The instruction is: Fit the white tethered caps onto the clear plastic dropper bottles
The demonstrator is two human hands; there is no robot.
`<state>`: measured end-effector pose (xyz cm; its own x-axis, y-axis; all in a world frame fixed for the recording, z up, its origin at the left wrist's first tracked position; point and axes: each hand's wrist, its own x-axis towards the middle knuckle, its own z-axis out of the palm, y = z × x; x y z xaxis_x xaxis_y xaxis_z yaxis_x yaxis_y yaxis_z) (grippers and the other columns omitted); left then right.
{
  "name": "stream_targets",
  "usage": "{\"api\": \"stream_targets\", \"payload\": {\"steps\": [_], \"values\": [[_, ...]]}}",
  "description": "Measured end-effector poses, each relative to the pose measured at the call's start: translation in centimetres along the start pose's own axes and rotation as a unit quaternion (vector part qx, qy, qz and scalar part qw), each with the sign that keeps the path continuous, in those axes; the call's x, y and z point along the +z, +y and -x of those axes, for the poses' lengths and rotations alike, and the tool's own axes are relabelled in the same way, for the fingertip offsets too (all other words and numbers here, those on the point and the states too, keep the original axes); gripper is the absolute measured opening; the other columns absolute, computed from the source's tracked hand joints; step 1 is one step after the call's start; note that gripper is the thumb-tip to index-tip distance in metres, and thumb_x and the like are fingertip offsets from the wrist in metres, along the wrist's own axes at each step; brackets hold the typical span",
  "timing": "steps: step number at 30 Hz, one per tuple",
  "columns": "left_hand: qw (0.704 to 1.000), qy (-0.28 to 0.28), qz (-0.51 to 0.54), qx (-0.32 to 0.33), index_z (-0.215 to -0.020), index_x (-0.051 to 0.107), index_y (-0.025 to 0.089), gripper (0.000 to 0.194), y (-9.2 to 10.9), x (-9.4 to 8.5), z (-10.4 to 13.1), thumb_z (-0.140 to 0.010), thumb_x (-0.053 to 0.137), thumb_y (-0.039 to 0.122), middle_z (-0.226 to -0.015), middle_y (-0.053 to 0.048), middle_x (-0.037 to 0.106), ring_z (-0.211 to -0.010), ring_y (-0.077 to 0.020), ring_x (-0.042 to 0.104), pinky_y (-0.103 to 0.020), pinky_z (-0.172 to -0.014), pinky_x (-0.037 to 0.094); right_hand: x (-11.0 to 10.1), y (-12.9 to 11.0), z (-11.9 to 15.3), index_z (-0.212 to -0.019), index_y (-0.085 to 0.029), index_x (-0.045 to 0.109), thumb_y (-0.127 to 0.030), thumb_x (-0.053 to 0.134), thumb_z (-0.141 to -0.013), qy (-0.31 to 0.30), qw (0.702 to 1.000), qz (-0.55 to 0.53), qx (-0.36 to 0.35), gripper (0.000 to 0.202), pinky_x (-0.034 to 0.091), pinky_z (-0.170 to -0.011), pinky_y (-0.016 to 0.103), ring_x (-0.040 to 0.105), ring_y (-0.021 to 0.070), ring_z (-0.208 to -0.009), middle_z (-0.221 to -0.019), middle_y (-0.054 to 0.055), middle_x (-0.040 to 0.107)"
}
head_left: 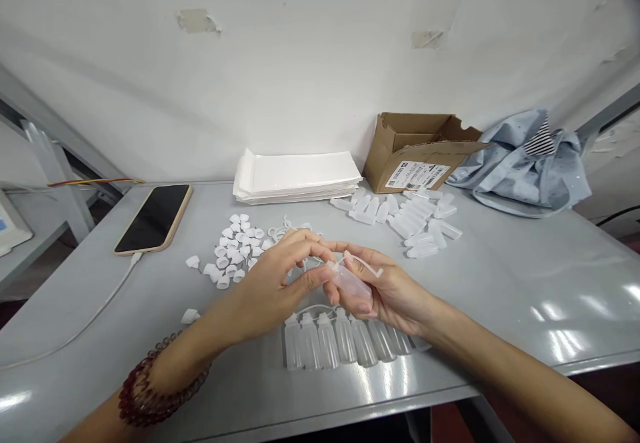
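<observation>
In front of me my right hand (373, 283) is closed round a small translucent squeeze bottle (354, 284), tilted with its neck to the left. A thin white strap (367, 264) runs from the neck area over the right fingers. My left hand (287, 280) pinches at the bottle's neck with thumb and fingertips; they hide part of it. Just below the hands stands or lies a row of similar bottles (327, 342), whose exact pose I cannot tell. Left of the hands, small white caps (233, 250) are piled. Looped white straps (285, 230) lie partly behind the left hand.
A phone (154, 220) with a charging cable (113, 296) lies at left. Along the wall sit stacked white paper sheets or sleeves (300, 175), an open cardboard box (420, 153) and a light blue cloth (520, 163). More loose bottles (415, 220) lie before the box. One cap (190, 316) is near my left forearm.
</observation>
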<state>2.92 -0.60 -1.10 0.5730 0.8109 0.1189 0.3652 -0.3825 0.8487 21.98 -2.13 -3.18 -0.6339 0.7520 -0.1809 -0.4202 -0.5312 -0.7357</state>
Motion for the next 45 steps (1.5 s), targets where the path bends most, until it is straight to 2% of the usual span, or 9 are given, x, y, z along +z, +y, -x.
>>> {"api": "stream_targets", "payload": {"steps": [2, 4, 5, 7, 10, 13, 21, 30, 45], "values": [[0.999, 0.005, 0.026, -0.045, -0.089, 0.065, 0.024, 0.021, 0.1, 0.0, -0.2, -0.093, 0.048, 0.037, -0.091, 0.000, 0.064, -0.088, -0.0163, 0.058, -0.027, -0.077, 0.045, 0.0, 0.1, 0.1, -0.106, -0.020, 0.044, -0.033, 0.048, -0.094, 0.065, 0.994, 0.080, -0.046, 0.018, 0.040, -0.044, 0.019, 0.053, 0.0089, -0.046, -0.071, 0.002, 0.067], [0.994, 0.035, 0.057, -0.089, -0.085, 0.065, 0.022, 0.024, 0.1, -0.1, -0.5, -0.091, 0.049, 0.039, -0.081, 0.000, 0.065, -0.078, -0.0162, 0.060, -0.027, -0.072, 0.047, -0.1, 0.2, 0.4, -0.096, -0.021, 0.045, -0.031, 0.048, -0.093, 0.151, 0.957, 0.218, -0.119, 0.011, 0.046, -0.050, 0.025, 0.058, 0.0128, -0.053, -0.066, -0.001, 0.063], [0.990, 0.053, 0.070, -0.109, -0.084, 0.065, 0.021, 0.024, 0.0, -0.1, -0.6, -0.090, 0.051, 0.040, -0.077, -0.001, 0.065, -0.073, -0.0160, 0.060, -0.027, -0.069, 0.048, -0.1, 0.2, 0.6, -0.090, -0.021, 0.047, -0.029, 0.049, -0.092, 0.192, 0.917, 0.306, -0.170, 0.009, 0.047, -0.052, 0.026, 0.059, 0.0134, -0.055, -0.063, -0.002, 0.061], [0.984, 0.068, 0.092, -0.135, -0.080, 0.065, 0.019, 0.025, 0.0, -0.2, -0.7, -0.087, 0.055, 0.041, -0.072, -0.001, 0.064, -0.065, -0.0152, 0.059, -0.027, -0.063, 0.049, -0.1, 0.2, 0.9, -0.084, -0.020, 0.051, -0.024, 0.051, -0.090, 0.233, 0.798, 0.482, -0.278, 0.007, 0.047, -0.054, 0.026, 0.057, 0.0128, -0.056, -0.065, -0.001, 0.059], [0.980, 0.034, 0.133, -0.143, -0.077, 0.066, 0.019, 0.024, 0.0, 0.0, -0.6, -0.084, 0.058, 0.041, -0.068, 0.000, 0.064, -0.061, -0.0140, 0.058, -0.026, -0.060, 0.050, 0.3, 0.0, 1.4, -0.095, -0.019, 0.056, -0.022, 0.055, -0.088, 0.187, 0.631, 0.659, -0.364, 0.008, 0.049, -0.058, 0.028, 0.059, 0.0146, -0.065, -0.080, 0.004, 0.064], [0.973, 0.003, 0.177, -0.146, -0.077, 0.066, 0.019, 0.022, 0.2, 0.5, -0.4, -0.083, 0.060, 0.040, -0.065, 0.001, 0.062, -0.059, -0.0135, 0.059, -0.026, -0.060, 0.050, 1.0, -0.2, 1.8, -0.104, -0.017, 0.058, -0.025, 0.054, -0.090, 0.132, 0.561, 0.743, -0.339, 0.016, 0.049, -0.058, 0.028, 0.060, 0.0165, -0.068, -0.084, 0.007, 0.066], [0.957, -0.036, 0.243, -0.155, -0.085, 0.069, 0.019, 0.024, 1.0, 2.6, 0.2, -0.085, 0.058, 0.040, -0.068, 0.000, 0.065, -0.062, -0.0136, 0.062, -0.027, -0.063, 0.051, 1.4, 0.6, 3.9, -0.100, -0.014, 0.061, -0.019, 0.054, -0.091, 0.146, 0.537, 0.770, -0.314, 0.012, 0.046, -0.051, 0.025, 0.060, 0.0136, -0.060, -0.077, 0.006, 0.065], [0.959, 0.022, 0.226, -0.172, -0.088, 0.067, 0.020, 0.032, 0.4, 2.2, 0.3, -0.087, 0.053, 0.048, -0.080, -0.004, 0.067, -0.066, -0.0156, 0.062, -0.029, -0.062, 0.053, -2.7, -0.2, 9.6, -0.094, -0.019, 0.063, -0.031, 0.057, -0.089, 0.288, 0.512, 0.765, -0.265, 0.015, 0.036, -0.041, 0.024, 0.042, 0.0104, -0.041, -0.055, -0.003, 0.050], [0.944, 0.070, 0.259, -0.194, -0.100, 0.063, 0.019, 0.026, 0.1, 1.9, -0.2, -0.087, 0.057, 0.042, -0.078, -0.002, 0.066, -0.064, -0.0131, 0.061, -0.025, -0.058, 0.053, -4.3, 2.9, 10.7, -0.100, -0.014, 0.062, -0.024, 0.050, -0.093, 0.307, 0.557, 0.740, -0.221, 0.017, 0.048, -0.046, 0.026, 0.053, 0.0107, -0.047, -0.079, 0.006, 0.062]]}}
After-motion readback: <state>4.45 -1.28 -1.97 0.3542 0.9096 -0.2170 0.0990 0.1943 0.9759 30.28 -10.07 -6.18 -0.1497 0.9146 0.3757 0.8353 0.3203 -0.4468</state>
